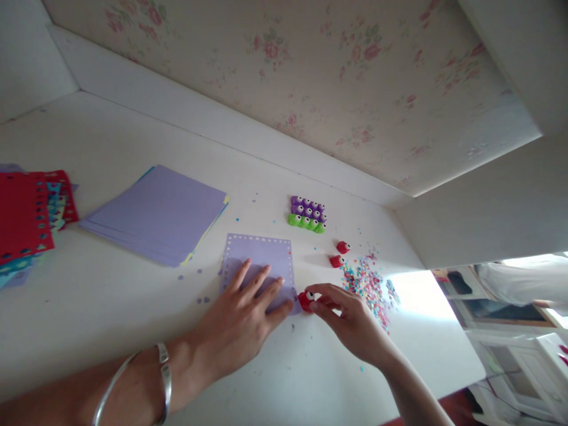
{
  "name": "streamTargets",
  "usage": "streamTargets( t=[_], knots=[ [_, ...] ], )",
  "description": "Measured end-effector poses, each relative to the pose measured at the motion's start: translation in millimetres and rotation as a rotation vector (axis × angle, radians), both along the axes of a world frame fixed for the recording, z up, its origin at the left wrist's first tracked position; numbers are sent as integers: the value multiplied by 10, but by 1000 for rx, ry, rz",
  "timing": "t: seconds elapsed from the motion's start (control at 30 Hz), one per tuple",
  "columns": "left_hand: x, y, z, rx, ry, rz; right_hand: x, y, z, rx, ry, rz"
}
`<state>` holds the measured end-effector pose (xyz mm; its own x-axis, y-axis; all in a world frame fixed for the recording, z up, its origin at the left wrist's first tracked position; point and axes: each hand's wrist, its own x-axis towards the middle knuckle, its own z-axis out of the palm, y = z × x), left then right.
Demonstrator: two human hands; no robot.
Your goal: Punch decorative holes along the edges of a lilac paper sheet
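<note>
My left hand [242,313] lies flat with fingers spread on a lilac paper sheet [261,254] whose edges carry rows of small punched holes. My right hand [350,319] pinches a small red paper punch [306,299] at the sheet's lower right corner. Two bangles sit on my left wrist.
Two more red punches [339,254] lie beyond, next to a heap of coloured paper bits [368,284]. Purple and green punches [307,214] sit in rows farther back. A stack of lilac sheets [160,213] lies to the left; punched red and blue sheets [26,219] at far left. The white table [110,296] meets a floral wall.
</note>
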<state>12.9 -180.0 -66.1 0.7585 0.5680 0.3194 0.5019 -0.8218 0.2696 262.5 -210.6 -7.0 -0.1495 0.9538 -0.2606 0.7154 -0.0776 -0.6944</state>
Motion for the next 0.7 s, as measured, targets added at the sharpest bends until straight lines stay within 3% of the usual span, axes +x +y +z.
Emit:
streamTargets(
  t=[0.4,0.57,0.7],
  knots=[
    [5,10,21,1,2,-12,-3,-8,-9,-15,37,-29],
    [1,2,9,15,1,-8,-21,-37,12,22,-11,22],
    [1,6,1,25,1,-19,-57,-54,61,132,-69,149]
  ],
)
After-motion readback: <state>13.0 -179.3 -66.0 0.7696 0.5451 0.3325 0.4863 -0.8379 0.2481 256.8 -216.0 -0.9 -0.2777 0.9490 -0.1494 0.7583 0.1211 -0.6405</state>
